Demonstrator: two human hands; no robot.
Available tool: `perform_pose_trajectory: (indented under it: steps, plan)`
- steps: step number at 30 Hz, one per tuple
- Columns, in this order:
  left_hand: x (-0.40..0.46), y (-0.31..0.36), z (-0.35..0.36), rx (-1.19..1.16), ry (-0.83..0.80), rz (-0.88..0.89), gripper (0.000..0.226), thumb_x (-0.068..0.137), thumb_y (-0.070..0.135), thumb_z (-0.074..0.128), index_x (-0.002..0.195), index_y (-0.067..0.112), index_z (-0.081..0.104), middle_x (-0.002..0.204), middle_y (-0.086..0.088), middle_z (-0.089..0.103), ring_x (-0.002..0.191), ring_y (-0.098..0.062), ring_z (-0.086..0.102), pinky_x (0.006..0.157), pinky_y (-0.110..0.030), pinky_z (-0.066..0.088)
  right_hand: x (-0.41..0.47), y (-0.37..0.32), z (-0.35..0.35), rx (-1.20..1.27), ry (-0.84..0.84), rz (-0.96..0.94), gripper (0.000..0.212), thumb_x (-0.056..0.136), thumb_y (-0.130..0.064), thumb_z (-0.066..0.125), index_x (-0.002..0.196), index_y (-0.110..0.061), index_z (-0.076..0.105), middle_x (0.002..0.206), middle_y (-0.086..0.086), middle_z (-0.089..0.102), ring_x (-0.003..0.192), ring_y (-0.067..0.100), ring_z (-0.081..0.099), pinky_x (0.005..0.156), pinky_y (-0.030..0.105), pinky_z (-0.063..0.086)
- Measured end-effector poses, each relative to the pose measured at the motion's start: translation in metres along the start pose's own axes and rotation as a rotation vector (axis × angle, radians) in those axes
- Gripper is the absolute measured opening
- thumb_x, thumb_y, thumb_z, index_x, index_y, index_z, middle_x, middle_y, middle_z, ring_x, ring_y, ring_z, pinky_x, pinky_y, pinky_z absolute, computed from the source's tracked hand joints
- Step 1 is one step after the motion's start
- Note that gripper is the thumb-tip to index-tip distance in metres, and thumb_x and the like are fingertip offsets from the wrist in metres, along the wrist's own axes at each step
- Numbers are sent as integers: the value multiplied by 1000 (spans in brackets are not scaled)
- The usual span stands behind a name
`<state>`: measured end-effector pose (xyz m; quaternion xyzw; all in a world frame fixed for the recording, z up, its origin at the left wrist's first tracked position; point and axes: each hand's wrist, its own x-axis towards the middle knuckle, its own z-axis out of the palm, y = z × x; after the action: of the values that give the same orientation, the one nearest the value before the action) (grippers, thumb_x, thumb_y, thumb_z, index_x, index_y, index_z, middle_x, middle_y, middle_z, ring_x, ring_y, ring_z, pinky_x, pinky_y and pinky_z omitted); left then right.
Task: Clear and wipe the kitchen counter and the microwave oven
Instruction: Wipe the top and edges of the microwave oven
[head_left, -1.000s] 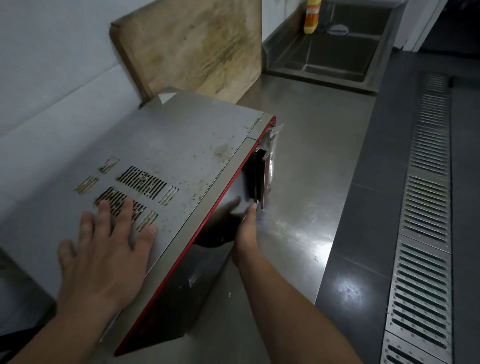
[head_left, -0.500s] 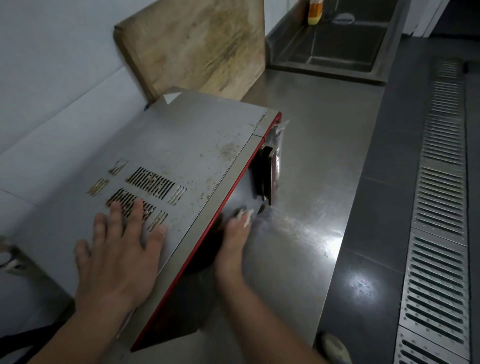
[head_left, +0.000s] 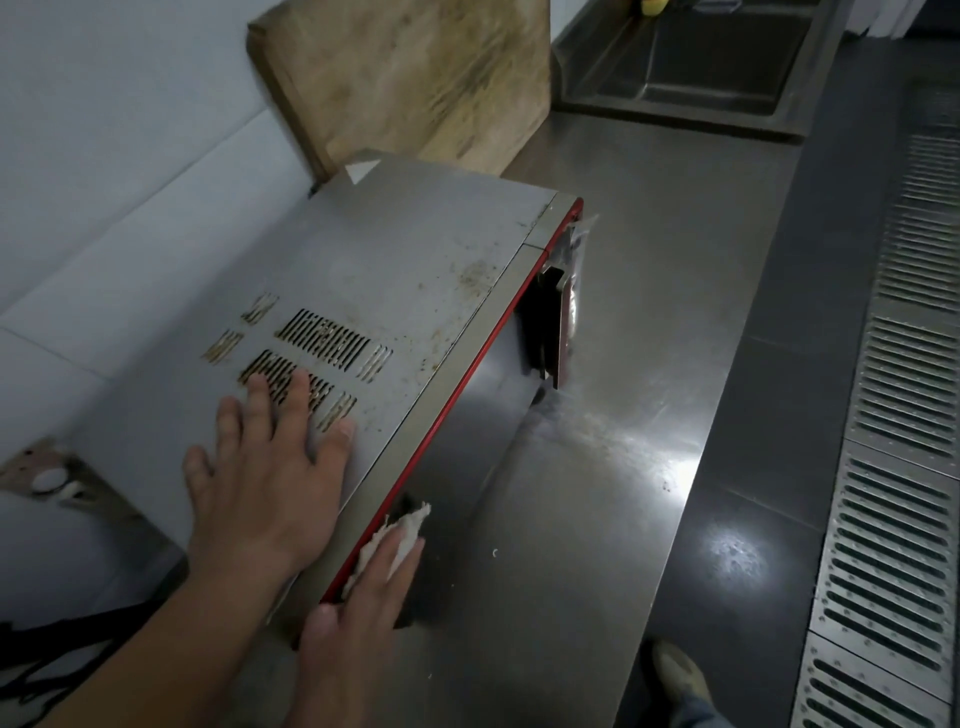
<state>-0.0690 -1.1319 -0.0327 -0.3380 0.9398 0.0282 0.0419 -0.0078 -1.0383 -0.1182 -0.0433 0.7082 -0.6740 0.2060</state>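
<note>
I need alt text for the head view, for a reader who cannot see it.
A right hand presses a white cloth on a microwave's dark door while the left hand lies flat on its stained top. Behind it a wooden board leans on the wall; the steel counter leads to a sink.

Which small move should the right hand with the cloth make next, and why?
Probably sweep the white cloth up the dark door toward the handle. The right hand presses it at the door's near end, while the left hand steadies the microwave.
</note>
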Motion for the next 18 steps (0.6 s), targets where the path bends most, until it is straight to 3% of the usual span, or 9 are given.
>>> perform_pose_trajectory:
  steps: [1, 3, 4, 6, 9, 12, 14, 16, 18]
  plan:
    - [0, 0, 0, -2, -2, -1, 74, 90, 73, 0, 156, 40, -11, 167, 2, -12, 153, -23, -9, 122, -56, 3, 3, -9, 2, 13, 57, 24, 85, 64, -19, 35, 142, 14, 30, 153, 16, 30, 147, -3, 1, 106, 1, 5]
    - [0, 0, 0, -11, -4, -11, 74, 91, 72, 2, 156, 40, -10, 167, 3, -12, 153, -22, -10, 122, -56, 2, 20, -18, -3, 123, 129, 108, 84, 81, -20, 40, 154, 3, 5, 160, -12, -1, 141, -15, -3, 113, 9, 13]
    - [0, 0, 1, -11, -6, -15, 73, 91, 72, 3, 156, 40, -10, 167, 3, -12, 153, -21, -10, 122, -56, 2, 29, -26, -2, 278, 130, 197, 77, 89, -34, 38, 156, -12, 8, 157, -14, 3, 143, -8, 7, 116, 15, 14]
    - [1, 0, 2, -6, -4, -13, 72, 93, 71, 5, 156, 40, -9, 167, 4, -11, 153, -21, -9, 122, -55, 2, 75, -8, -30, 527, 234, 337, 71, 81, -72, 41, 144, -41, 33, 154, -13, 25, 139, 3, 30, 117, 28, 22]
    - [2, -2, 3, -14, -4, -5, 71, 94, 70, 7, 156, 40, -9, 167, 3, -10, 153, -22, -9, 122, -55, 1, 137, 57, -41, 632, 339, 507, 103, 59, -97, 44, 147, -44, 35, 155, -8, 35, 139, 15, 36, 118, 46, 25]
    - [2, -3, 3, -27, 1, -4, 70, 95, 70, 8, 156, 41, -8, 167, 3, -10, 153, -22, -9, 122, -56, 1, 160, 114, -47, 599, 338, 515, 117, 49, -103, 44, 148, -43, 33, 158, -8, 32, 143, 12, 31, 119, 46, 21]
    - [1, -2, 2, -29, -3, -7, 70, 95, 70, 9, 156, 41, -8, 167, 3, -10, 153, -22, -9, 122, -56, 1, 139, 101, -42, 576, 291, 580, 113, 53, -102, 42, 148, -40, 36, 154, -7, 39, 141, 13, 35, 119, 46, 23]
    - [1, -1, 2, -24, -8, -10, 70, 95, 70, 9, 157, 41, -8, 167, 3, -10, 153, -22, -9, 122, -56, 1, 100, 64, -22, 474, 197, 634, 93, 73, -88, 43, 149, -33, 36, 151, -2, 42, 139, 19, 39, 119, 47, 25]
    - [2, -1, 2, -22, -2, -11, 70, 95, 70, 9, 156, 40, -8, 167, 2, -10, 153, -22, -9, 122, -56, 1, 80, 53, 3, 499, 290, 644, 65, 99, -40, 50, 155, -19, 23, 154, 10, 38, 140, 26, 37, 119, 36, 23]
